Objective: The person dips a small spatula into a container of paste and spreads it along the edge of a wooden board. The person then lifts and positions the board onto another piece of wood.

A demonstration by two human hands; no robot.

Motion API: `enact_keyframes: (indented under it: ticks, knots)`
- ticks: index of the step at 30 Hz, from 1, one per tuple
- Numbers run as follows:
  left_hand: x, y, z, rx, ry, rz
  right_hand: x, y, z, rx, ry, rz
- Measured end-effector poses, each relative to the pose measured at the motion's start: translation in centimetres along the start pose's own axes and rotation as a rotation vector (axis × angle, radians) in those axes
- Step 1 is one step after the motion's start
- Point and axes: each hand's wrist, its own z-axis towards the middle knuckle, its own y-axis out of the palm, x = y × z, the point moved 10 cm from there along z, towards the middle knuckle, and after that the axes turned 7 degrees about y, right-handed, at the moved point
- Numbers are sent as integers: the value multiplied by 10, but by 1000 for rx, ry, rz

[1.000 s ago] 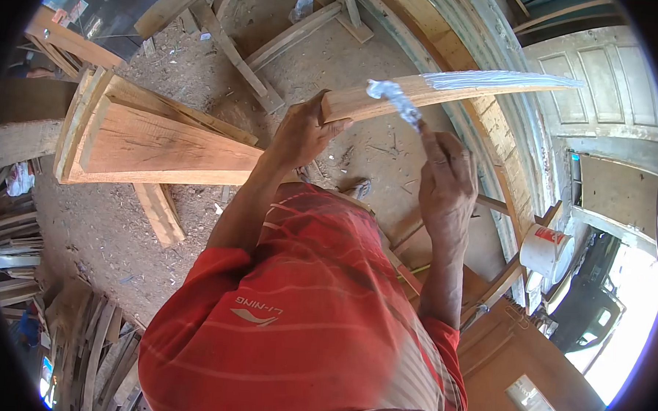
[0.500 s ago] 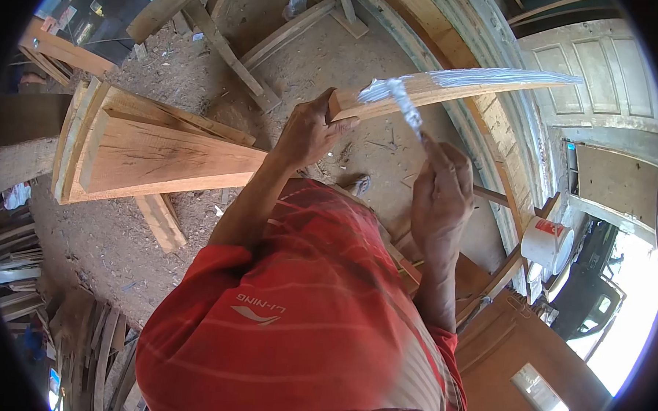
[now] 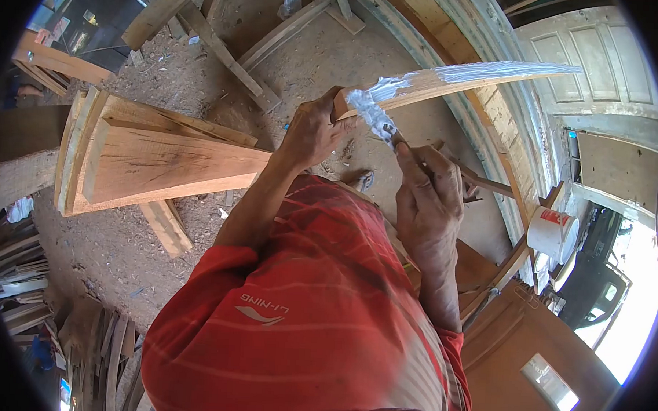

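My left hand (image 3: 314, 130) grips the near end of a long wooden board (image 3: 459, 85), held up in front of me. White paint or glue streaks the board's upper face, with a bare wood patch between two coated stretches. My right hand (image 3: 432, 199) is closed around the handle of a paintbrush (image 3: 375, 118), whose head is thickly coated in white. That white head is at the board's near end, close to my left fingers. Whether its tip touches the wood is hard to tell.
Stacked wedge-shaped boards (image 3: 169, 162) rest at the left. A white bucket (image 3: 552, 233) stands at the right beside a long curved timber (image 3: 504, 136). Wooden offcuts (image 3: 102, 350) pile up at lower left. A brown door panel (image 3: 510, 346) lies at lower right.
My right hand and the paintbrush have moved left and slightly down, toward the board's near end. More of that end's face now shows white. My left hand keeps its grip.
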Motion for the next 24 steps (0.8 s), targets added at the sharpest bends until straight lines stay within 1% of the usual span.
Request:
enact_keyframes:
  ticks: [1, 4, 7, 10, 13, 14, 16, 17, 18, 21, 22, 24]
  knots:
    - [2, -1, 1, 11, 4, 15, 2, -1, -1, 9, 11, -11]
    - [-8, 4, -2, -45, -23, 91, 6, -6, -4, 37, 1, -11]
    - [-5, 5, 0, -34, 14, 35, -1, -11, -1, 104, 3, -79]
    - [-4, 3, 1, -15, 18, -54, -8, -2, -5, 52, -34, -135]
    - [-7, 4, 2, -37, -61, -30, 14, -14, -2, 131, 89, -244]
    - [-3, 2, 3, -19, -9, -24, 8, -16, 1, 154, 58, -245]
    - [4, -1, 3, 9, 98, -15, -12, -7, 3, 104, -7, -183]
    - [-1, 2, 2, -12, 92, -7, -18, -3, 3, 81, -37, -153]
    - [-4, 4, 2, -32, 87, 3, -20, 2, 2, 66, -69, -209]
    - [0, 1, 4, -31, 70, 34, 2, -6, 6, 39, 41, -292]
    - [5, -1, 4, -18, 64, 42, 4, -10, 4, 83, 54, -273]
    - [8, -3, 5, -32, 34, 74, -10, -11, 6, 56, -10, -283]
